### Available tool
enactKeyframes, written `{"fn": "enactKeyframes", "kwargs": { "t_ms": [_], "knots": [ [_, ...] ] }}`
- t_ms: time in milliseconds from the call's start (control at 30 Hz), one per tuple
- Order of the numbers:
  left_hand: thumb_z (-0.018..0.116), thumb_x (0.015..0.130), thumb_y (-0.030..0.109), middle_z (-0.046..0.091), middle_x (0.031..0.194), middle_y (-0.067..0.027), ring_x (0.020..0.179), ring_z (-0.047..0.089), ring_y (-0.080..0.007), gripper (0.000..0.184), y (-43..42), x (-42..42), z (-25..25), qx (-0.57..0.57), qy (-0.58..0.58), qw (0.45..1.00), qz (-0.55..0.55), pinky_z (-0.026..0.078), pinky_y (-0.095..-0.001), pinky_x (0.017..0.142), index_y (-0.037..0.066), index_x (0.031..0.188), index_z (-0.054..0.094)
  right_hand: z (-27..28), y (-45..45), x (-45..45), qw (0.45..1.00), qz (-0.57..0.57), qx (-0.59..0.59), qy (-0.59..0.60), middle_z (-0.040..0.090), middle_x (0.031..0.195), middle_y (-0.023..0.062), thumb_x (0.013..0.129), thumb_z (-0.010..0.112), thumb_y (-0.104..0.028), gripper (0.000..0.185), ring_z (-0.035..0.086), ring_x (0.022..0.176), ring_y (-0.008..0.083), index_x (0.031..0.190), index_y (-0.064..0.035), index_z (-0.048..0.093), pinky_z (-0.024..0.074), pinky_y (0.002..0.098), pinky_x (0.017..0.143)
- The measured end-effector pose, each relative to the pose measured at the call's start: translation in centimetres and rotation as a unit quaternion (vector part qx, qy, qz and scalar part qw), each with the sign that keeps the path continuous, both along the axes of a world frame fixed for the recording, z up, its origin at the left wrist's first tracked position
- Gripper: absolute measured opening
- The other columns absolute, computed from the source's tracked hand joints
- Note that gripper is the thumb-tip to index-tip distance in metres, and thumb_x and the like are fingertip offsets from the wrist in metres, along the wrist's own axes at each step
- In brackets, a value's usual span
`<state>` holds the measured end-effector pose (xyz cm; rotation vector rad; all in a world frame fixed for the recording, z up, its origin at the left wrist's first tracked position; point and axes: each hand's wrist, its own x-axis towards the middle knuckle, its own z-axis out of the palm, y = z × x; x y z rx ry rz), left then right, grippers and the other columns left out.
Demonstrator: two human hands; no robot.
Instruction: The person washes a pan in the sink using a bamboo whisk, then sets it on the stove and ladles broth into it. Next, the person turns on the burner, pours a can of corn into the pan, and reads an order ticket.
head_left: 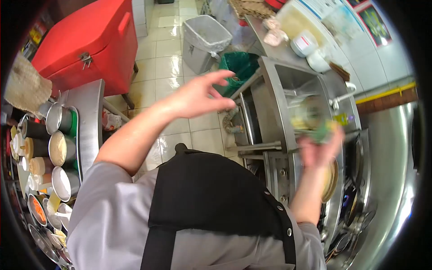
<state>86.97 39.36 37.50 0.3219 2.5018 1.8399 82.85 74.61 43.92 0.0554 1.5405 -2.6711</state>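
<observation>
My left hand is in mid-air over the tiled floor, its fingers bent and apart with nothing in them. On the right, my right hand is smeared by motion, its fingers around the near end of a clear container. Green and yellowish patches show in or on the container, but blur hides what they are. Both hand and container are above the near edge of the steel sink. A bottle with yellow-green liquid stands just right of the container, by the tap.
At left, a steel counter bears metal pots and sauce bottles. Beyond are a red cooler box, a lined grey bin and a green bin. Pans lie on the right.
</observation>
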Motion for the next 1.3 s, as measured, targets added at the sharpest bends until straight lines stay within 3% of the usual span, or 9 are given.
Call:
{"fn": "enactKeyframes", "kwargs": {
  "t_ms": [233,300,433,567,733,1067,1100,1267,1300],
  "knots": [
    [0.069,0.092,0.024,0.061,0.118,-0.0116,0.098,0.06,-0.0129,0.054,-9.1,5.8,-2.9,0.018,-0.081,0.975,0.208,0.052,-0.0296,0.085,0.002,0.137,0.05,13.2,0.2,-10.9,0.902,-0.059,0.102,0.415,0.067,0.102,0.0125,0.093,0.046,-0.04,0.045,0.066,0.083,0.0214,0.112,-0.0021,0.061,0.0542,0.0342,0.064],
    [0.071,0.089,0.031,0.062,0.117,-0.0131,0.094,0.062,-0.0155,0.06,-9.3,7.9,-5.1,0.02,-0.126,0.964,0.233,0.052,-0.0303,0.082,0.002,0.138,0.05,10.9,-7.8,-17.8,0.865,-0.268,0.175,0.386,0.064,0.103,0.0152,0.093,0.05,-0.042,0.049,0.064,0.085,0.0249,0.117,0.0,0.058,0.052,0.0344,0.069],
    [0.072,0.088,0.031,0.064,0.117,-0.0162,0.093,0.064,-0.0195,0.062,-7.4,13.5,-6.9,-0.002,-0.185,0.947,0.262,0.053,-0.0329,0.083,0.002,0.137,0.05,-5.3,-17.3,-33.6,0.779,-0.308,0.478,0.264,0.052,0.133,0.03,0.09,0.063,-0.045,0.066,0.057,0.118,0.0391,0.125,0.0092,0.05,0.046,0.0407,0.098],
    [0.072,0.088,0.028,0.065,0.115,-0.0173,0.095,0.065,-0.0216,0.059,-4.7,20.1,-8.0,-0.016,-0.224,0.895,0.385,0.052,-0.0335,0.087,0.001,0.137,0.051,-18.2,-21.2,-25.4,0.749,-0.003,0.592,0.297,0.064,0.094,0.0232,0.091,0.055,-0.018,0.027,0.063,0.089,0.0349,0.108,0.0033,0.058,0.0503,0.0439,0.082],
    [0.07,0.091,0.025,0.066,0.112,-0.0135,0.095,0.064,-0.017,0.055,0.4,27.6,-11.3,0.033,-0.322,0.802,0.503,0.051,-0.0311,0.088,0.0,0.135,0.051,-30.6,-20.9,-12.6,0.62,0.416,0.613,0.26,0.069,0.091,0.018,0.091,0.058,-0.023,0.032,0.066,0.086,0.0359,0.119,-0.0076,0.06,0.0528,0.0449,0.08],
    [0.072,0.087,0.035,0.069,0.112,-0.0156,0.099,0.069,-0.0241,0.063,7.4,28.8,-12.5,-0.013,-0.402,0.785,0.47,0.053,-0.0343,0.088,0.0,0.135,0.053,-31.4,-18.4,-12.0,0.442,0.591,0.616,0.275,0.069,0.097,0.0222,0.095,0.052,-0.03,0.032,0.066,0.088,0.0377,0.105,-0.0034,0.065,0.0516,0.0468,0.078],
    [0.069,0.086,0.045,0.067,0.118,-0.0166,0.107,0.066,-0.0314,0.067,7.4,28.3,-11.3,-0.094,-0.424,0.783,0.445,0.051,-0.0395,0.092,0.002,0.135,0.053,-34.1,-16.9,-12.0,0.47,0.532,0.542,0.45,0.068,0.091,0.0233,0.095,0.051,-0.031,0.034,0.066,0.085,0.0373,0.099,-0.0004,0.066,0.0512,0.0472,0.076],
    [0.061,0.089,0.05,0.065,0.123,-0.0195,0.115,0.061,-0.0372,0.065,7.0,27.9,-10.1,-0.171,-0.384,0.78,0.464,0.047,-0.0416,0.099,0.006,0.135,0.052,-43.2,-15.2,-16.0,0.406,0.62,0.566,0.361,0.067,0.072,0.017,0.091,0.055,-0.035,0.038,0.066,0.068,0.0307,0.082,-0.0007,0.067,0.0523,0.0441,0.066],
    [0.061,0.089,0.05,0.064,0.125,-0.019,0.115,0.06,-0.0376,0.066,7.3,28.1,-9.5,-0.175,-0.376,0.781,0.468,0.047,-0.0418,0.099,0.005,0.137,0.05,-35.8,-15.1,-12.8,0.364,0.66,0.624,0.206,0.067,0.069,0.0188,0.089,0.052,-0.031,0.038,0.069,0.075,0.0356,0.071,-0.0009,0.066,0.0528,0.0475,0.069]
  ]
}}
